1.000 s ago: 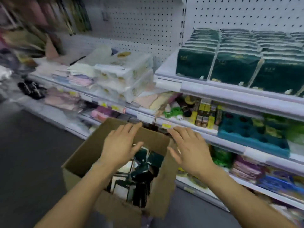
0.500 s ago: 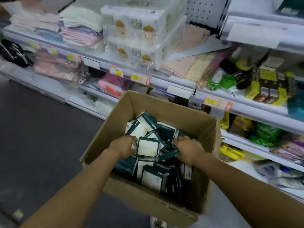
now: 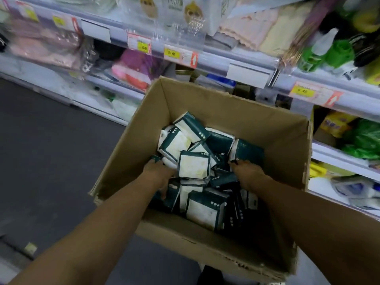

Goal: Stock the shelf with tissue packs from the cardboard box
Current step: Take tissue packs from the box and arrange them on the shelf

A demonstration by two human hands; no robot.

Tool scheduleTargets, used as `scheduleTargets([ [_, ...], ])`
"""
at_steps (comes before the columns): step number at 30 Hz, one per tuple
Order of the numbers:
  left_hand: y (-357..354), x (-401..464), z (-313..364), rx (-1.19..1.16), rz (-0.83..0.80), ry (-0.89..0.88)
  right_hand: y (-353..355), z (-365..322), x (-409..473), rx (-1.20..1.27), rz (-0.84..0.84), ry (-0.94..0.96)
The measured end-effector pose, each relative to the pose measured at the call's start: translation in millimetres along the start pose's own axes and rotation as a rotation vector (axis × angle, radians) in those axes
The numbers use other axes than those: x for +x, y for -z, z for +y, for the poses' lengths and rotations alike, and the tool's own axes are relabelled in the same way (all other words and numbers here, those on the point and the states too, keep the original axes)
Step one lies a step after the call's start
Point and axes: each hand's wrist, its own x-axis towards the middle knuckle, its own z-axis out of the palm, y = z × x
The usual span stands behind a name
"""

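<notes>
both hands are digging into loose tissue packs [image 3: 194,167] in the cardboard box [image 3: 205,239]; left hand [image 3: 159,173] and right hand [image 3: 249,174] fingers are hidden, so i cannot tell their grip. packs are risking slipping out when lifted.

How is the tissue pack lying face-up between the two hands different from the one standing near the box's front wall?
The middle pack lies flat on top of the pile, pale face up; the front pack stands tilted on edge, lower down. Both are white with dark green borders, inside the cardboard box.
</notes>
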Motion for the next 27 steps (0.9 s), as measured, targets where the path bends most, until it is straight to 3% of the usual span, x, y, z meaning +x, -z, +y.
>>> scheduleTargets([
  [4, 3.4, -14.0, -3.0, 0.005, 0.085, 0.032, 17.8, 2.4, -17.3, 0.137, 0.093, -0.023],
  [6, 8.9, -30.2, -9.3, -0.144, 0.153, 0.07, 34.5, 8.0, -33.2, 0.317, 0.185, -0.046],
  [11, 27.9, -75.2, -10.4, -1.088, 0.301, 0.11, 81.2, 27.6, -87.7, 0.949, 0.239, -0.049],
  [14, 50.3, -101.7, 10.5, -1.387, 0.453, 0.127, 101.0, 43.6, -127.7, 1.165, 0.294, -0.031],
  [19, 106.2, -153.3, 75.4, -1.624, 0.729, 0.018, 113.8, 95.8, -202.2, 1.374, 0.35, 0.08],
  [27, 181.5, -213.7, 247.7, -1.83, 0.902, -0.171, 84.1, 227.1, -337.5, 1.899, 0.416, 0.258],
])
